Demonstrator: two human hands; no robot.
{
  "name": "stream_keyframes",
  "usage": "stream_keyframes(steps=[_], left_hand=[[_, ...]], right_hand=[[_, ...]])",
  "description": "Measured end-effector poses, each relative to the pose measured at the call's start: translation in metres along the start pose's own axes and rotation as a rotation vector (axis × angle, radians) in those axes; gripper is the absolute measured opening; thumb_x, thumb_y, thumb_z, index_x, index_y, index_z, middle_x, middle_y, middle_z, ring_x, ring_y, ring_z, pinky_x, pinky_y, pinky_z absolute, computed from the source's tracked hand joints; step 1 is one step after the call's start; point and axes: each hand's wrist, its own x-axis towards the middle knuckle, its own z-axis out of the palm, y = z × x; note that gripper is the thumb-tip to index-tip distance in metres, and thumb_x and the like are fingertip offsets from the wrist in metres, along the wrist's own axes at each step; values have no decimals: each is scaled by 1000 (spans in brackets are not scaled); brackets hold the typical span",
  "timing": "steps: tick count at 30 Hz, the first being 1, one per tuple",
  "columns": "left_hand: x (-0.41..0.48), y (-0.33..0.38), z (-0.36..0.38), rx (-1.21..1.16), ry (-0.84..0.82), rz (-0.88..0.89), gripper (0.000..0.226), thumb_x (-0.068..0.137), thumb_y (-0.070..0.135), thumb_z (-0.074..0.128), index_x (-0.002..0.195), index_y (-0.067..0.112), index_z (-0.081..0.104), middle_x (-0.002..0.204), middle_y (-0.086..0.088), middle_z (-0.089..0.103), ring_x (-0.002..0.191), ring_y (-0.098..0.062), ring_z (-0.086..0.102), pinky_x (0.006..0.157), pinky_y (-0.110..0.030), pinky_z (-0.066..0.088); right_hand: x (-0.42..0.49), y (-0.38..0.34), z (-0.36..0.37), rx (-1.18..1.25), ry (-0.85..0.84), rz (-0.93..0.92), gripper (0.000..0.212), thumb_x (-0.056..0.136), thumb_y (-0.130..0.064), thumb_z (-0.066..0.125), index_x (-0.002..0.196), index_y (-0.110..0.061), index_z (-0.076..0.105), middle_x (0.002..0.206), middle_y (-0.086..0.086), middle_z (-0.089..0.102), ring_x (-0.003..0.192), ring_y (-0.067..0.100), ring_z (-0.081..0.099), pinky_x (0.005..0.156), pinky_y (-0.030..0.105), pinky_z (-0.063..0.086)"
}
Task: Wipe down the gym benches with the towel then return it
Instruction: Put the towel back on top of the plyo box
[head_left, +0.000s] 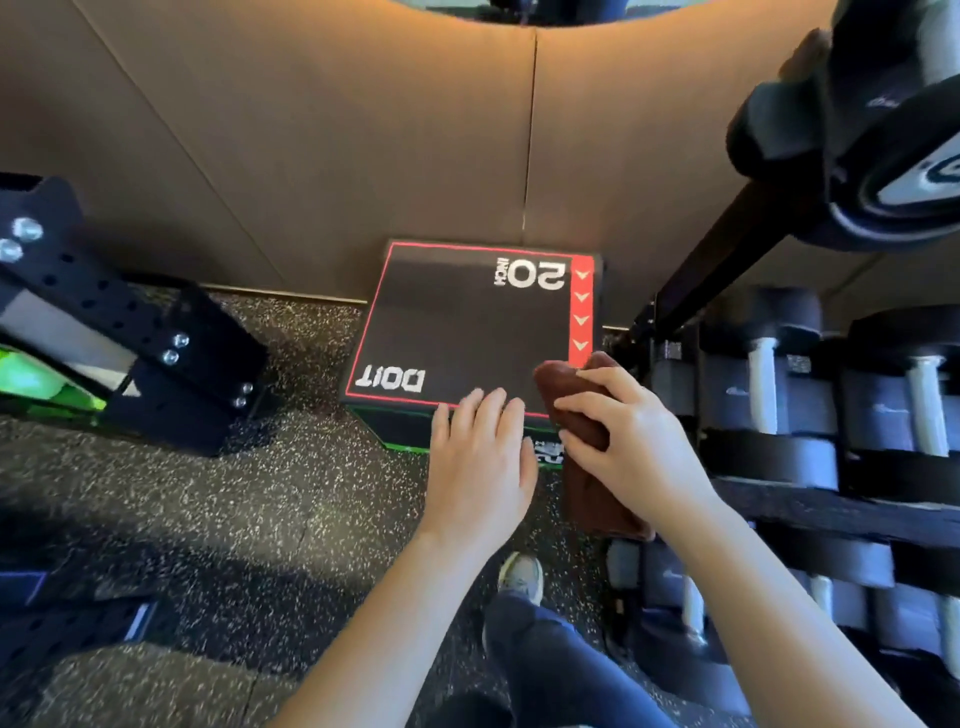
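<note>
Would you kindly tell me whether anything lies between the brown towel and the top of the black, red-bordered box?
Nothing visible does. The right hand grips the folded brown cloth towel at the near right corner of the black red-bordered box; the left hand is beside it.

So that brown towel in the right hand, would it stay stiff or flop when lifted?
Probably floppy: the towel droops limp below the right hand that grips it. Likely light, since one hand's fingers carry it alone. Its soft-looking cloth probably won't slip or roll, though dampness can't be judged.
</note>
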Motion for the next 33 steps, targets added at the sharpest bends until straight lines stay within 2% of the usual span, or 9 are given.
stream_keyframes(steps=[6, 12, 17, 22, 28, 30, 33], left_hand=[[88, -33, 18, -36, -57, 24, 32, 81, 15, 65, 111, 4, 63, 118, -14, 62, 113, -34, 55, 95, -55, 42], [166, -68, 46, -76, -133, 66, 35, 81, 14, 66, 114, 3, 62, 122, -15, 60, 116, -34, 53, 96, -55, 40], [233, -102, 80, -145, -167, 137, 38, 77, 13, 70, 112, 2, 63, 121, -15, 60, 115, -36, 54, 94, -56, 39], [291, -137, 131, -139, -224, 235, 39, 74, 16, 73, 110, 3, 65, 120, -14, 61, 114, -34, 56, 93, -56, 41], [334, -164, 203, -121, -299, 253, 38, 74, 18, 73, 109, 5, 66, 121, -13, 61, 115, -33, 56, 93, -56, 41], [343, -171, 232, -142, -347, 222, 39, 78, 19, 70, 114, 5, 64, 126, -12, 58, 120, -32, 51, 99, -54, 36], [362, -177, 280, -205, -407, 141, 41, 89, 25, 55, 127, 10, 54, 140, -7, 46, 133, -27, 35, 110, -46, 21]], right_hand=[[90, 12, -2, -28, 32, 51, 26, 81, -24, 67, 107, -23, 68, 126, 0, 53, 104, 28, 54, 84, 33, 46], [166, 24, 13, -19, 71, 118, 25, 80, -21, 69, 104, -20, 69, 123, 4, 56, 100, 31, 56, 83, 39, 50], [234, 32, 38, -26, 167, 195, 24, 75, -17, 74, 99, -17, 72, 117, 8, 60, 91, 34, 58, 73, 41, 53], [294, 62, 74, -20, 227, 264, 24, 75, -15, 75, 98, -15, 71, 119, 7, 60, 95, 34, 58, 77, 41, 52], [334, 116, 129, -23, 192, 296, 25, 72, -14, 77, 96, -16, 72, 118, 7, 61, 95, 34, 60, 80, 39, 51], [345, 139, 153, -15, 183, 317, 24, 71, -14, 77, 95, -15, 72, 118, 6, 62, 93, 34, 60, 81, 39, 51], [366, 177, 191, 13, 180, 319, 25, 69, -11, 79, 93, -13, 73, 116, 8, 62, 93, 35, 61, 81, 43, 54]])
